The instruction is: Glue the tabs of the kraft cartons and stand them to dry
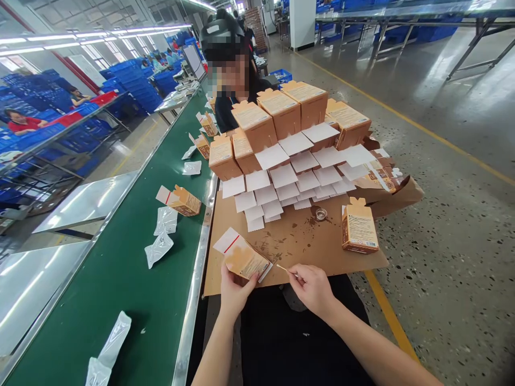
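Observation:
My left hand (236, 292) is closed on an orange-brown carton (246, 262), tilted over the near edge of the cardboard sheet (298, 271). One end of that carton has a white flap with a red strip; a smaller white flap shows at its other end. Just to the right, my right hand (311, 287) pinches a thin stick (282, 267), its tip pointing at the carton and apart from it. A small round clear dish (321, 214) sits on the stained cardboard, beyond both hands. Another carton (359, 230) stands upright at the right.
Many cartons (251, 126) are stacked at the back, several with white flaps out. On the left, a green conveyor belt (132, 279) with a metal edge carries silver pouches (160, 248) and an open carton (183, 202). A person (229, 59) is behind the stack.

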A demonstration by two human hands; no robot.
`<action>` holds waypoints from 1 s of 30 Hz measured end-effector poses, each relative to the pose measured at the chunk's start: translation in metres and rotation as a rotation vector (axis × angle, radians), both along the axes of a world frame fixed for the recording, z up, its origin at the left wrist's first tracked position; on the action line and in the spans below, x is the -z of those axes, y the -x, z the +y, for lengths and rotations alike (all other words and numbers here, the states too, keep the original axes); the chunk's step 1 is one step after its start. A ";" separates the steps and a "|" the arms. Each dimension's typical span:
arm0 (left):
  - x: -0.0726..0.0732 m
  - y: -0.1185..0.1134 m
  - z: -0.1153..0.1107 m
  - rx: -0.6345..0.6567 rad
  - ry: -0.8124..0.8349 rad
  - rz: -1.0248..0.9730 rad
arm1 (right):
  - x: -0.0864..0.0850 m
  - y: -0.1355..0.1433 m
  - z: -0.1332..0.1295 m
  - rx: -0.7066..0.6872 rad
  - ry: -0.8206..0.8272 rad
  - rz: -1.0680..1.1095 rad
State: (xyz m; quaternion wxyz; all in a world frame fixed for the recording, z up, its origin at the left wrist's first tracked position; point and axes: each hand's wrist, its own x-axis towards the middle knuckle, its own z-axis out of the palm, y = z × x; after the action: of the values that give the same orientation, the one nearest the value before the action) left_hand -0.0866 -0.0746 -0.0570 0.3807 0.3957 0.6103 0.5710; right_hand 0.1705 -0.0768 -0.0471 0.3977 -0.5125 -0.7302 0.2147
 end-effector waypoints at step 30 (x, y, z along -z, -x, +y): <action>-0.041 0.103 -0.015 -0.597 0.045 0.265 | 0.000 -0.052 -0.041 0.096 0.211 0.263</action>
State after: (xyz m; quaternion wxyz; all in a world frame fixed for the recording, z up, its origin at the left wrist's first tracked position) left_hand -0.1898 -0.0894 -0.0158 0.1225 0.2618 0.7560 0.5873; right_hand 0.2229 -0.1178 -0.0470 0.4435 -0.5531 -0.6199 0.3362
